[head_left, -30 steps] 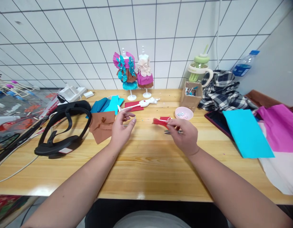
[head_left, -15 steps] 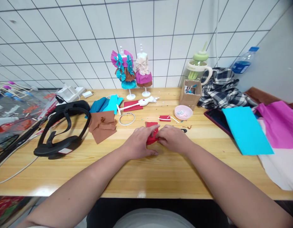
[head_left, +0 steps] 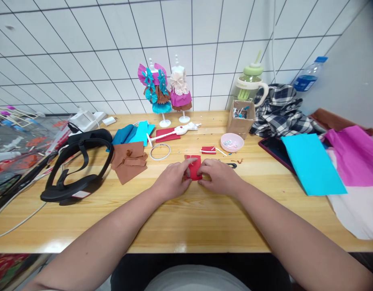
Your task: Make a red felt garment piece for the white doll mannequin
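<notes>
A small piece of red crepe paper (head_left: 195,167) lies between my two hands on the wooden table, its surface facing up. My left hand (head_left: 173,179) pinches its left edge with thumb and fingers. At the opposite edge, my right hand (head_left: 219,176) grips the paper the same way. Just beyond my right hand, the black handle (head_left: 231,165) of a tool pokes out, the remainder hidden. A smaller red paper piece (head_left: 208,150) with thin white strips sits farther back.
Two small dress forms (head_left: 158,93) stand by the tiled wall, and a third lies in front. A pink bowl (head_left: 232,142), a cardboard box (head_left: 241,121) and a green-lidded bottle are right of centre. A black headset (head_left: 74,184) and brown paper (head_left: 130,163) lie left; turquoise paper (head_left: 315,163) right.
My left hand's fingers have drawn back to the paper's left side and closed up. The red paper now lies flatter and more of it shows. The view has shifted slightly.
</notes>
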Demonstrator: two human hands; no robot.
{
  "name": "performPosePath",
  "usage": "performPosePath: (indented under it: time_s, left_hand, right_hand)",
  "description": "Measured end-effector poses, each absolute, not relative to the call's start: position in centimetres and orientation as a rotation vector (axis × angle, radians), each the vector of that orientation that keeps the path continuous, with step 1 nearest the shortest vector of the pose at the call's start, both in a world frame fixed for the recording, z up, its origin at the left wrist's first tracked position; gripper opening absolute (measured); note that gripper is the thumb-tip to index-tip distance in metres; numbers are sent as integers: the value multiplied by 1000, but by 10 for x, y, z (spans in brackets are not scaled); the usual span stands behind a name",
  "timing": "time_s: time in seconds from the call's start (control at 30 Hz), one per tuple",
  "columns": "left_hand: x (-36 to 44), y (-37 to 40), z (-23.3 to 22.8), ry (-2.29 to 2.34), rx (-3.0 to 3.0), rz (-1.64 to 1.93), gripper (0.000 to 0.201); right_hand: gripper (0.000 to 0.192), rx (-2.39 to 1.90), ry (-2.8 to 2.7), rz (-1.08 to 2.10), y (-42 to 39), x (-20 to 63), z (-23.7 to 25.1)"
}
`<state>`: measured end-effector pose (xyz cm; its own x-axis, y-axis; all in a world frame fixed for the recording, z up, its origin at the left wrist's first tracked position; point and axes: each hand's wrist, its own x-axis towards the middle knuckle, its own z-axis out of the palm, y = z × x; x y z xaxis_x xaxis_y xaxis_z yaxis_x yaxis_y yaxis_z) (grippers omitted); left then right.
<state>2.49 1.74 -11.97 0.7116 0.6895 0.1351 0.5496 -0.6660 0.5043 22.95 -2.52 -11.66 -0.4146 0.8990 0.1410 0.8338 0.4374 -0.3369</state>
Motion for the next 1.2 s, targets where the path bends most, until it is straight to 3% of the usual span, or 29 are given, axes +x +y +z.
performPosePath:
  time_s: [0.2, 0.63, 1.2]
  left_hand:
    - [25, 16, -118, 959, 2436, 422, 64]
    - [22, 18, -117, 1033, 2341, 402, 55]
    - [23, 24, -118, 1135, 2289, 467, 47]
  right_hand:
    - [13, -1621, -2364, 296, -26, 228, -117]
    - [15, -1772, -2157, 661, -17, 230, -116]
    - [17, -1917, -2182, 628, -13, 221, -110]
